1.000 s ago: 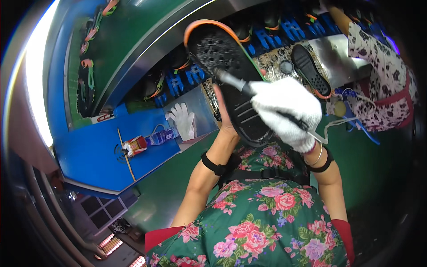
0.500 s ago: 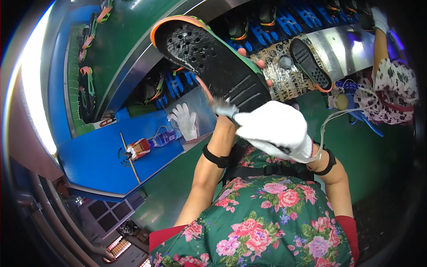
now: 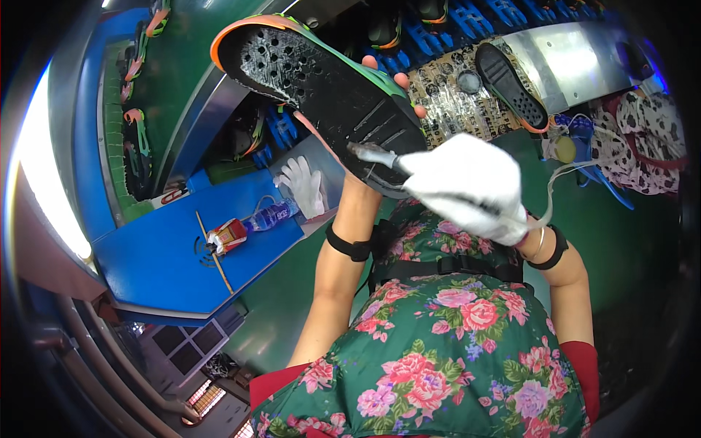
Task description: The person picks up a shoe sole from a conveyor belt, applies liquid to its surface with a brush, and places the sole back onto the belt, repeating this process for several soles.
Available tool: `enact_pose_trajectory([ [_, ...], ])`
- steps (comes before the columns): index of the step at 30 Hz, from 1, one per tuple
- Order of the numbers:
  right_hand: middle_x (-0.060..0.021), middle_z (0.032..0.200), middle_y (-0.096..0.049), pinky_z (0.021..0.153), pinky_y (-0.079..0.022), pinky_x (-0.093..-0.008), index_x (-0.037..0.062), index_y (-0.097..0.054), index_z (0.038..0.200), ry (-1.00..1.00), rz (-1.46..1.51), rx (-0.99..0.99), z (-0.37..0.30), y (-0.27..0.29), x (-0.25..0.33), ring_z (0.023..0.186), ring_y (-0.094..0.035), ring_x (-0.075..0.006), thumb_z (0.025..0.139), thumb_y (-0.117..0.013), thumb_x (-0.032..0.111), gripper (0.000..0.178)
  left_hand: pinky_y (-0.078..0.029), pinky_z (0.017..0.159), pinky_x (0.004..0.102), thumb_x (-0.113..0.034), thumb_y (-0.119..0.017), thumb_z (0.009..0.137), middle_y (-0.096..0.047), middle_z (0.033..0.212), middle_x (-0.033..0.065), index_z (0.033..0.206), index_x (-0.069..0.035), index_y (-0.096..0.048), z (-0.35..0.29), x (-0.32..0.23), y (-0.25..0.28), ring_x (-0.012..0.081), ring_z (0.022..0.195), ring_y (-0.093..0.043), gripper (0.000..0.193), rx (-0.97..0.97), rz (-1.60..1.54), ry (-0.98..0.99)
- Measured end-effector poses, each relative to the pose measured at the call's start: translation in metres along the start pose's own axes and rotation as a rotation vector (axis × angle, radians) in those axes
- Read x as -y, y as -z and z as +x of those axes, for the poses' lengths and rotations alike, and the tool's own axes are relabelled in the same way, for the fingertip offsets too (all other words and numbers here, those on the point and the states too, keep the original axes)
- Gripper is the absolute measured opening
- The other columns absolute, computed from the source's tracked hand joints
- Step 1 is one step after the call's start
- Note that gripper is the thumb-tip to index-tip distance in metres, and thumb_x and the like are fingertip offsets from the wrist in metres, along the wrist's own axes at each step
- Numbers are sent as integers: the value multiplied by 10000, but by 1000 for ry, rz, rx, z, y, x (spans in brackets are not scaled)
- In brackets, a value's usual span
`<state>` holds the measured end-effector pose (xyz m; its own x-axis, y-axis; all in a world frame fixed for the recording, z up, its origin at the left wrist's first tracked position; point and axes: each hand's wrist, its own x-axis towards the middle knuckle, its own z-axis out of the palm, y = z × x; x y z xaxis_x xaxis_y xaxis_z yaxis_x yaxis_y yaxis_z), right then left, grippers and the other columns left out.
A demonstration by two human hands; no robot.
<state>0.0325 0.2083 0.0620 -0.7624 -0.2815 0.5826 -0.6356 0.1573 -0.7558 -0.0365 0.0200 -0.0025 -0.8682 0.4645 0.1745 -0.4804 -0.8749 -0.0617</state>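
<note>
My left hand (image 3: 401, 80) holds a large shoe sole (image 3: 328, 87) from beneath. Its bare fingertips curl over the sole's right edge, and the rest of the hand is hidden behind it. The sole is black inside, with small holes at one end, grooves toward the other and an orange-and-green rim. In a white glove, my right hand (image 3: 467, 186) is closed around a small brush (image 3: 376, 155). The brush tip lies over the grooved end of the sole, close to my body. A thin clear tube (image 3: 549, 197) runs near my right wrist.
A second sole (image 3: 511, 87) and a small round dish (image 3: 468, 82) lie on a taped board (image 3: 442, 91). The blue table (image 3: 153, 266) bears a bottle (image 3: 270, 217), a red packet (image 3: 228, 236), a stick and a white glove (image 3: 301, 186). Another person (image 3: 650, 139) is at right.
The sole has shifted left and slightly up. My right hand has moved a little right and down, and the brush tip now lies over the sole's lower end instead of its left edge.
</note>
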Motion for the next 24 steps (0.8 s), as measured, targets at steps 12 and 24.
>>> enact_pose_trajectory([
  [12,-39,1093,-775,737,-578,-346,168,-794,1100,44,58,174,-17,-4,5,874,-730,-233,825,-803,112,281,-529,1017,542,-885,-628,732,-449,1427,260,1577,-11,-276,-11,-14,-13,430,1207,-545,1266,-156,220,201],
  [24,-94,1161,-762,721,-579,-351,110,-759,1171,154,113,293,-35,-11,14,897,-718,-253,805,-775,62,370,-578,921,528,-824,-587,822,-441,1466,340,1572,17,-328,-18,-28,-32,448,1144,-603,1156,-325,512,359],
])
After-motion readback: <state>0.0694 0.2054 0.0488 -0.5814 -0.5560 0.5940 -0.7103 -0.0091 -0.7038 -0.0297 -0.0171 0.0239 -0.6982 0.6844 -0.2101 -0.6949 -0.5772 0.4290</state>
